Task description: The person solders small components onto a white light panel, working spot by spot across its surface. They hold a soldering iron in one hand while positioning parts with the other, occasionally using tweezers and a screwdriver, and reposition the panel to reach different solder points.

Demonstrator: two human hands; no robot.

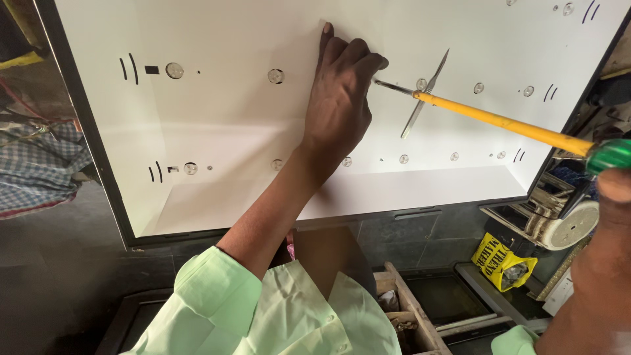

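Left hand [342, 98]: middle of the frame, up against the back wall of the white box [230, 144]. Fingers are bunched together, index pointing straight up, the rest curled toward the right. Looks like they're pinching something tiny at the tip of the screwdriver [486, 117], but the bit itself is hidden behind the knuckles, so can't say what.

Right hand [608, 197]: far right edge, mostly cut off and blurry. It's wrapped around the green handle end, closed on it as far as I can see.

Screwdriver: long yellow shaft, runs from the right edge down-right up to the centre, sloping slightly upward to the left. Its metal tip ends right at the left hand's curled fingers, touching or just about.

Shadow/reflection: the glossy white wall shows a thin crossed reflection of the shaft just right of the left hand.

Box: big white panel box with a dark rim, fills the upper two thirds of the frame. Rows of round knockouts [174, 70] along the top and the lower middle, plus small curved slots at the left and right ends.

Sleeve [223, 302]: light green, bottom centre.

Lower right: a yellow packet [503, 260] and a shiny metal fitting [545, 210] just below the box's corner.

Bottom centre: wooden tray [411, 309] with odds and ends, too dark to make out.
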